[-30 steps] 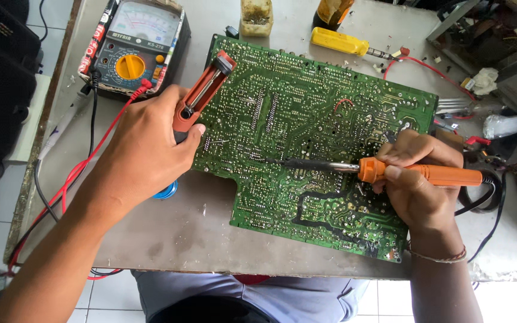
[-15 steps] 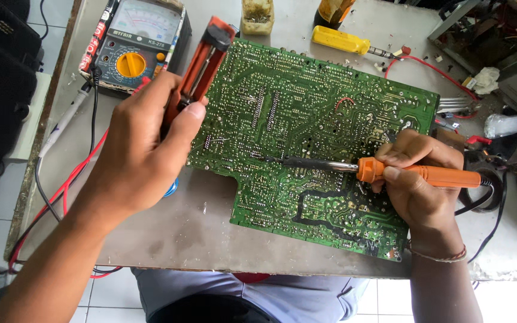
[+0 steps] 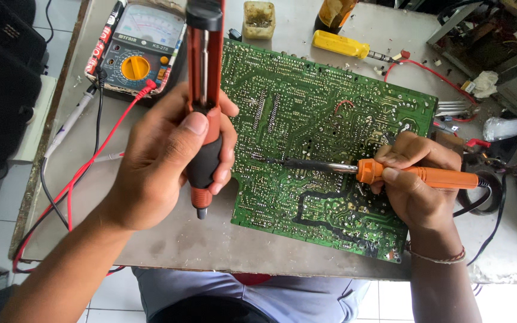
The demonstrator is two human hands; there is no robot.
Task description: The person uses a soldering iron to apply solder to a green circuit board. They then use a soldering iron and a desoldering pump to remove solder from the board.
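The right hand (image 3: pixel 417 185) is gripping the orange-handled soldering iron (image 3: pixel 390 172) and laying its tip on a joint near the middle of the green circuit board (image 3: pixel 330 119), which is lying solder-side up on the grey bench (image 3: pixel 210 239). I judge the joint is heating and no solder is drawn off yet. At nine o'clock of the board, the left hand (image 3: pixel 163 161) is clenching a red desoldering pump (image 3: pixel 203 107) upright, nozzle down, clear of the board.

Glossy green circuit board (image 3: pixel 306 119), matt table (image 3: pixel 210 239)
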